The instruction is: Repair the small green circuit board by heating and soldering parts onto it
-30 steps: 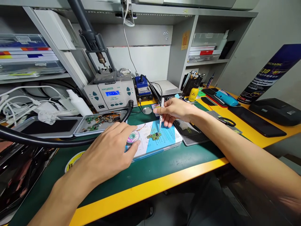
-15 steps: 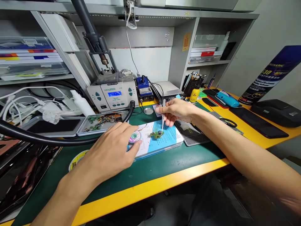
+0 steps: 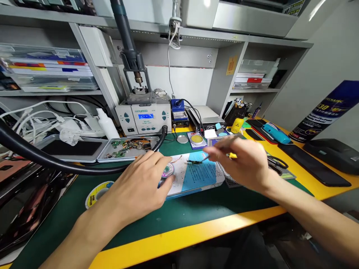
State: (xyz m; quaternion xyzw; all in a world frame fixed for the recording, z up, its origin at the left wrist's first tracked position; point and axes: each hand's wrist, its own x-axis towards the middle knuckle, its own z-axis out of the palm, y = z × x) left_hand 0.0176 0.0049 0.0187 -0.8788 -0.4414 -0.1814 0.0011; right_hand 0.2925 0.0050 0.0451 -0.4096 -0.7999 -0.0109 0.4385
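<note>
My left hand (image 3: 143, 183) lies over the left end of a blue-and-white box (image 3: 202, 183), with thumb and forefinger closed around a small spool of desoldering braid (image 3: 168, 170). The braid's copper end (image 3: 177, 160) sticks out on the box top. My right hand (image 3: 242, 158) is shut on metal tweezers (image 3: 206, 158), blurred by motion and partly hidden by the fingers. At their tips is a small circuit board (image 3: 195, 162), seen nearly edge-on and dark, just over the box. Whether it touches the box I cannot tell.
Behind stand a hot-air station (image 3: 146, 118), a tray of circuit boards (image 3: 127, 148) and a flux tin (image 3: 196, 139). A black hose (image 3: 70, 166) crosses at left above a solder reel (image 3: 98, 194). Scissors (image 3: 276, 163), a phone (image 3: 312, 164) and a spray can (image 3: 322, 112) are at right.
My right hand has turned over and shifted right and down. The circuit board has gone from lying flat to a tilted, edge-on position at the tweezers. My left hand keeps its hold.
</note>
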